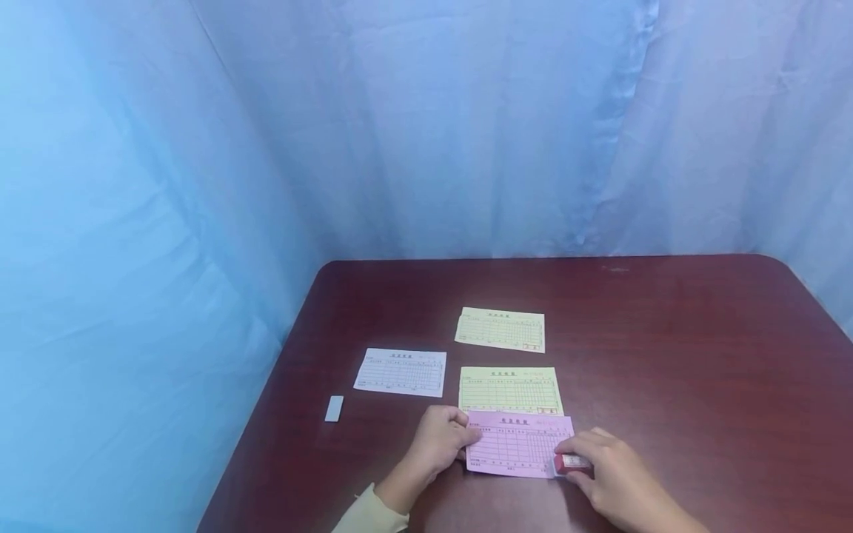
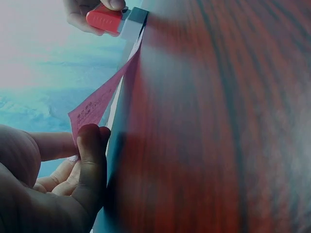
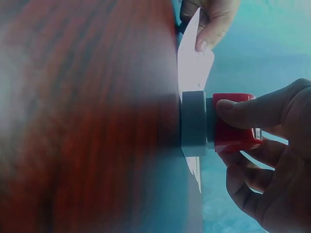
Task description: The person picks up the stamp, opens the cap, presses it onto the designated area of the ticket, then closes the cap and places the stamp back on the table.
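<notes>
Two pale yellow rectangular printed paper forms (image 1: 500,329) (image 1: 508,389), one white rectangular printed paper form (image 1: 401,372) and one pink rectangular printed paper form (image 1: 506,448) make four forms in all. Small red boxed marks (image 1: 531,346) (image 1: 548,411) number two, one per yellow form. There is one red-and-grey block-shaped stamp (image 1: 572,463), one small white oblong piece (image 1: 335,409), one dark red-brown wood-grain table (image 1: 700,370), one pale cream cloth sleeve (image 1: 373,512) and two bare hands, one left hand (image 1: 436,442) and one right hand (image 1: 616,474)

A pale cream sleeve (image 1: 371,514) ends short of the left wrist (image 1: 408,477), while the right forearm (image 1: 658,511) shows bare.
</notes>
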The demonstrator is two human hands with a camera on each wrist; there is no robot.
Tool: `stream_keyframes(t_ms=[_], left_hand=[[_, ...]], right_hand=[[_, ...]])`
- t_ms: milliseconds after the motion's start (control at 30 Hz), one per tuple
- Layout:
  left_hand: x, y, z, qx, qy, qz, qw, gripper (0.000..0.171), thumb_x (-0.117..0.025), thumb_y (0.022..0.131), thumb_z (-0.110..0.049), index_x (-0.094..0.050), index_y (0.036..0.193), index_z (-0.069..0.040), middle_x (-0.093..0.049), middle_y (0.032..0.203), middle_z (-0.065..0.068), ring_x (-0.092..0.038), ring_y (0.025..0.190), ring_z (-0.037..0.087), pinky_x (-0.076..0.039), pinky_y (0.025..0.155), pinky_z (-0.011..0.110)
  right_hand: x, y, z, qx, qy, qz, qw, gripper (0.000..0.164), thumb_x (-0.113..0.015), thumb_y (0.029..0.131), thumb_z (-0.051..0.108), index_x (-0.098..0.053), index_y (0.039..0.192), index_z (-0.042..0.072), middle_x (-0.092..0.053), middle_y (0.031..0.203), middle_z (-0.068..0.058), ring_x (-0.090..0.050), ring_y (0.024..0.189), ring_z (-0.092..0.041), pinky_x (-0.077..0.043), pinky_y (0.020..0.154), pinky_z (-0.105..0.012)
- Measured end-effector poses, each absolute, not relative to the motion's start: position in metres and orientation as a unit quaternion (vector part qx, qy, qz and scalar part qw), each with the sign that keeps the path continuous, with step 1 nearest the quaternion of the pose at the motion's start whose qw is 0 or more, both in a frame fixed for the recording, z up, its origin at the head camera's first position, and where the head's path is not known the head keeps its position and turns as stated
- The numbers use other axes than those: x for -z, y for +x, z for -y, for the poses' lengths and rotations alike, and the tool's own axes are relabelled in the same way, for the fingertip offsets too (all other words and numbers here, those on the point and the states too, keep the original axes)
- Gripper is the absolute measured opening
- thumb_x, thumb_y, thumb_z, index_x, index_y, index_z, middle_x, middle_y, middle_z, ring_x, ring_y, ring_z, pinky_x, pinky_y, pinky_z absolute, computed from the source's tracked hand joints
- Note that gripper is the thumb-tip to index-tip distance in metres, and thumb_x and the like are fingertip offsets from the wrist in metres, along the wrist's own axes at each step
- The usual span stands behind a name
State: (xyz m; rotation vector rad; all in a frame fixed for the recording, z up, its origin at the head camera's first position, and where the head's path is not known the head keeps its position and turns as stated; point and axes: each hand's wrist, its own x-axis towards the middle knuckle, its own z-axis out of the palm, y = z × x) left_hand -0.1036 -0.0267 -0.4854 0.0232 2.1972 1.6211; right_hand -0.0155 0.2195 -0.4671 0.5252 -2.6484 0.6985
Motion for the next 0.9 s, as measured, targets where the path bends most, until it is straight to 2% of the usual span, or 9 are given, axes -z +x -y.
stream_keyframes(t_ms=[567,900], left_hand=[[0.484,-0.102,0.027,-0.557,0.015,-0.805,0.201,0.011,-0.074,0.075,0.002,-0.063,0.075,0.0,-0.062,0.063,0.003,-0.06,0.053,0.014,-0.052,0.048,0.027],[0.483,-0.106,0.025,-0.557,0.018,-0.805,0.203,0.011,-0.074,0.076,0.002,-0.063,0.074,0.0,-0.062,0.063,0.003,-0.06,0.052,0.013,-0.051,0.048,0.027]], right_hand=[[0.47,-0.011,-0.215,-0.217,0.149,0.951,0.162,0.04,-0.087,0.054,0.008,-0.07,0.087,0.024,-0.065,0.087,0.016,-0.056,0.079,-0.001,-0.049,0.065,-0.028],[0.462,-0.015,-0.207,-0.186,0.073,0.976,0.091,0.034,-0.082,0.057,0.005,-0.065,0.077,0.027,-0.061,0.078,0.015,-0.052,0.07,-0.005,-0.045,0.058,-0.032]])
